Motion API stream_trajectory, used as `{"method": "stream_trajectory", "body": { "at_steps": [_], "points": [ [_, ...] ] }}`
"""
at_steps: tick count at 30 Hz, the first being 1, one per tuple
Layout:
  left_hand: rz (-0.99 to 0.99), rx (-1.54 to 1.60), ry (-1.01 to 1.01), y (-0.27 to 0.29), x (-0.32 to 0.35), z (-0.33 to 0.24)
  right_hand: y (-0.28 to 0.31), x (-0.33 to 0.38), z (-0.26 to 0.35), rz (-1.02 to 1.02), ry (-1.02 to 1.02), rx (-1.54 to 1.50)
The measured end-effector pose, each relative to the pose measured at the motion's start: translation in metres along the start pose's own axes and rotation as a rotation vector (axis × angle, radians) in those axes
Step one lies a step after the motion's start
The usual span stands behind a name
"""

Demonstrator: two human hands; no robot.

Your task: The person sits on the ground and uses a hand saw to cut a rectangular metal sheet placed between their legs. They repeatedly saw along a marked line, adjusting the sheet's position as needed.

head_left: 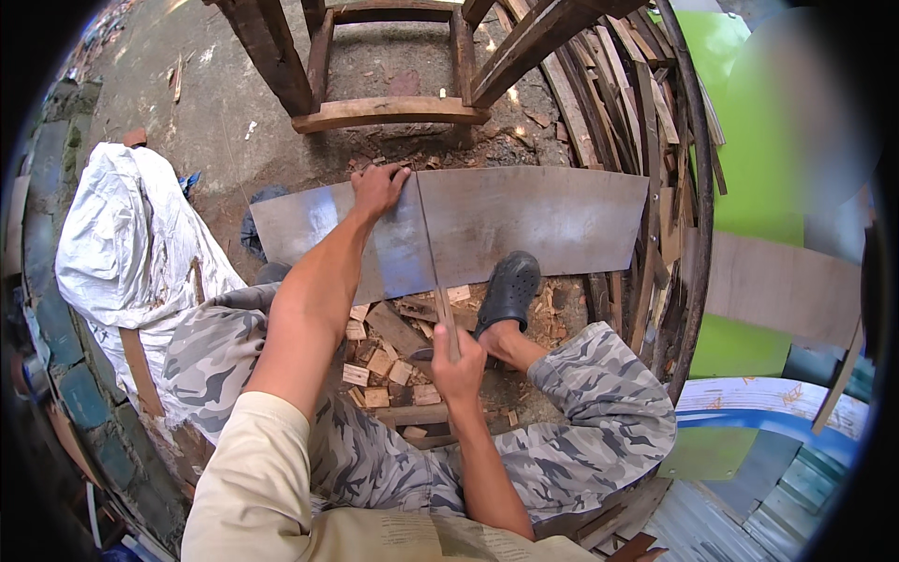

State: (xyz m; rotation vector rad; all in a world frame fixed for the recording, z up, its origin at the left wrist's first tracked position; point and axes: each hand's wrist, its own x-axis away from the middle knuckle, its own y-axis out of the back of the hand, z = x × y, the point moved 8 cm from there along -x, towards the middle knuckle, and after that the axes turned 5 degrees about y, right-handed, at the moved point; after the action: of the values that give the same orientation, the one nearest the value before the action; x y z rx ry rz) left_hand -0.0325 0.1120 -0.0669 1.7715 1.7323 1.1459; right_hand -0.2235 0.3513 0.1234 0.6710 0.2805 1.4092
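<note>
A long grey-brown wooden board (534, 220) lies crosswise in front of me, with bluish light patches on its left part. My left hand (379, 187) grips the board's far edge, its fingers curled and pressed together. Just right of those fingers, a thin handsaw (431, 248), seen nearly edge-on, runs across the board from the far edge to the near one. My right hand (457, 363) is wrapped round the saw's handle on the near side of the board. A dark clog (510, 292) on my foot rests against the board's near edge, right of the saw.
A wooden frame with legs (389, 114) stands beyond the board. Stacked wood strips (646, 122) lie at the right, beside a green panel (749, 187). Small wood offcuts (379, 375) litter the ground between my legs. A white sack (131, 234) sits at the left.
</note>
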Motion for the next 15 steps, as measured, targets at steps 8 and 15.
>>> {"method": "stream_trajectory", "body": {
  "at_steps": [8,15],
  "points": [
    [-0.009,0.039,0.019,0.000,0.007,0.004,0.014,0.012,0.010,-0.034,0.007,-0.048],
    [-0.041,0.022,-0.010,0.000,0.007,0.004,0.021,0.024,0.015,-0.078,0.027,-0.151]
  ]
}}
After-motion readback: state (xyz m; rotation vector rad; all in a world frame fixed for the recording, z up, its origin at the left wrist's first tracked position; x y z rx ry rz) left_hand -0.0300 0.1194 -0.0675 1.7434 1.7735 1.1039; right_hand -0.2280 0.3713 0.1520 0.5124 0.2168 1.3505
